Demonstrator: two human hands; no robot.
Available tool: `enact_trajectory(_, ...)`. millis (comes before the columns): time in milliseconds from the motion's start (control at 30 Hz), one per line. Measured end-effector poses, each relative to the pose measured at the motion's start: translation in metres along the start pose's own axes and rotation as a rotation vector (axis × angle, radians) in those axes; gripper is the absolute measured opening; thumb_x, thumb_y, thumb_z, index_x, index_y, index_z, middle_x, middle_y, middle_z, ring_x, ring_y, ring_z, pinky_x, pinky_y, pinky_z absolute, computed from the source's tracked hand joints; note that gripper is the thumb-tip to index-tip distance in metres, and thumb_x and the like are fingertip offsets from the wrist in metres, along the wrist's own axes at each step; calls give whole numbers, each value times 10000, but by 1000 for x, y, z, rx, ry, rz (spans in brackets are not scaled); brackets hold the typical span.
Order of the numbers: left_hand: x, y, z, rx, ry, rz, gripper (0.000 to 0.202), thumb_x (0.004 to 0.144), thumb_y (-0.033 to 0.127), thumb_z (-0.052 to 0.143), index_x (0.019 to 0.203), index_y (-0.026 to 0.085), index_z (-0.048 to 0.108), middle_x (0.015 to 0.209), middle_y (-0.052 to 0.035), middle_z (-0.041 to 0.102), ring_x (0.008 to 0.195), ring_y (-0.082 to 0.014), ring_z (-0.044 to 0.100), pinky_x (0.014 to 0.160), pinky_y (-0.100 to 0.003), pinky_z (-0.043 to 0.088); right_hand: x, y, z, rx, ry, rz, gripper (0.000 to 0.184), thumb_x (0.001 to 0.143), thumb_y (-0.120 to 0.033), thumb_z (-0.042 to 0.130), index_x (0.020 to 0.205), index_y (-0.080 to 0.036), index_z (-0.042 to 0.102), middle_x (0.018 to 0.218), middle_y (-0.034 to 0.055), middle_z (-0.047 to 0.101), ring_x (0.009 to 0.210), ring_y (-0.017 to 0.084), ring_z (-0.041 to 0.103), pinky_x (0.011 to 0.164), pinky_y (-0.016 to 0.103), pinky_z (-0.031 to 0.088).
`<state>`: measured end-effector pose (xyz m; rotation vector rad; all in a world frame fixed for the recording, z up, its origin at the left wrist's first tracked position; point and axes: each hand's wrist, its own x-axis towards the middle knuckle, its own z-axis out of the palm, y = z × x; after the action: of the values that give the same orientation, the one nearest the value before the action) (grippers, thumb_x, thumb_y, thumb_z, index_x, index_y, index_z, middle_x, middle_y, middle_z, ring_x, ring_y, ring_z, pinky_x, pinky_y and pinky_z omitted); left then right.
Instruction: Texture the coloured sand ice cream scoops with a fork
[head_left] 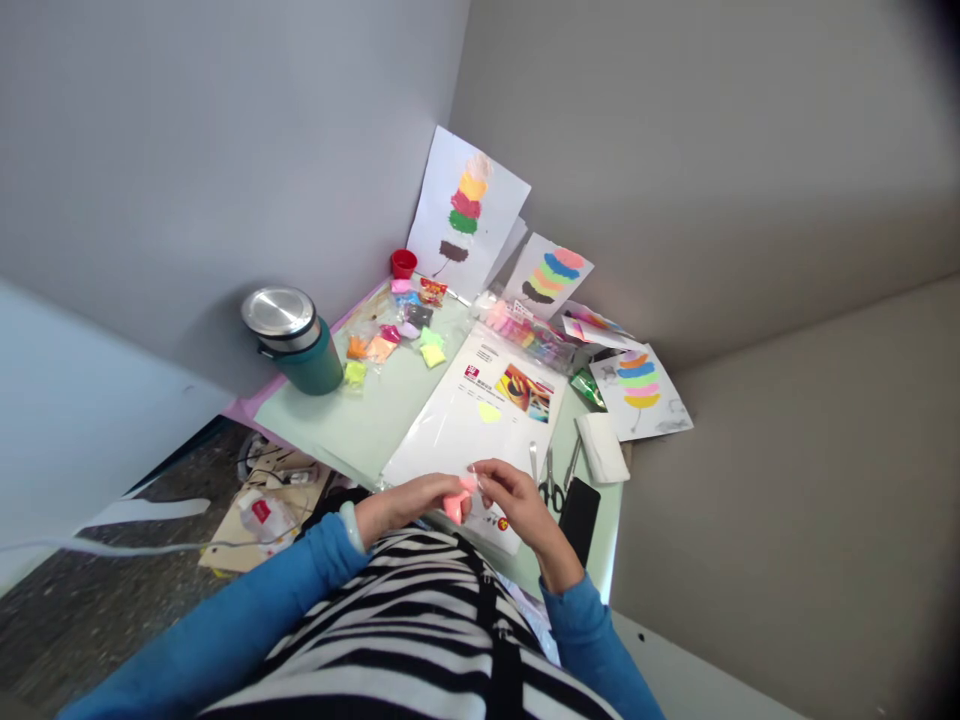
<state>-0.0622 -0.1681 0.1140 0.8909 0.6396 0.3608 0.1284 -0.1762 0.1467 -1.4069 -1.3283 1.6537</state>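
Observation:
Both hands meet at the near edge of the table, just above my striped top. My left hand [411, 497] is closed around a lump of pink clay [455, 506]. My right hand [511, 491] pinches the top of the same lump with fingertips pressed together. Under the hands lies a white paper pack [465, 420] with a colourful label and a small yellow clay blob [489, 411] on it. Scissors [552, 482] and a black phone [579, 517] lie just right of my right hand.
A teal flask with a steel lid [294, 340] stands at the left on the pale green table [352, 420]. Small bags of coloured clay [397, 335] and a red cup [403, 263] lie behind. Clay pictures on paper [466, 215] lean on the wall; a folded tissue [602, 446] lies right.

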Motion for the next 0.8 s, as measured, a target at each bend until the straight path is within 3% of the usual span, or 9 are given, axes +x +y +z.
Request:
enact_trajectory(100, 1, -7, 2, -275, -32, -75, 399, 867, 438, 426, 756, 119, 639, 737, -38, 606, 737, -162, 530, 824, -334, 424, -3, -3, -5, 50, -17, 15, 279, 776, -387, 682, 970, -189, 710, 665, -23, 590, 569, 105, 494, 579, 255, 420)
enact_trajectory(167, 1, -11, 3, -313, -4, -42, 357, 852, 415, 487, 758, 110, 645, 737, -39, 614, 738, -159, 529, 814, -328, 421, -5, -4, -7, 70, -35, 19, 289, 764, -388, 696, 974, -189, 712, 673, -22, 593, 570, 103, 490, 574, 253, 422)
enact_trajectory(367, -3, -7, 5, -154, -15, 39, 344, 854, 441, 543, 733, 133, 633, 737, -25, 593, 739, -153, 506, 798, -316, 408, -10, -3, -10, 5, -117, -6, 256, 810, -379, 665, 982, -192, 695, 725, -14, 596, 611, 107, 512, 599, 257, 429)
enact_trajectory(567, -4, -6, 5, -40, 95, 44, 393, 834, 520, 568, 738, 141, 600, 720, -5, 549, 717, -139, 475, 706, -272, 385, -11, 1, -5, -28, -166, -28, 255, 807, -357, 686, 1005, -204, 637, 759, -17, 590, 670, 117, 525, 638, 258, 433)
enact_trajectory(800, -1, -10, 3, 112, 134, 32, 448, 816, 560, 565, 654, 143, 533, 616, 28, 472, 644, -118, 421, 649, -256, 334, -13, -6, 8, -436, -80, -109, 163, 835, -296, 647, 955, -196, 602, 843, 4, 619, 740, 134, 550, 694, 270, 438)
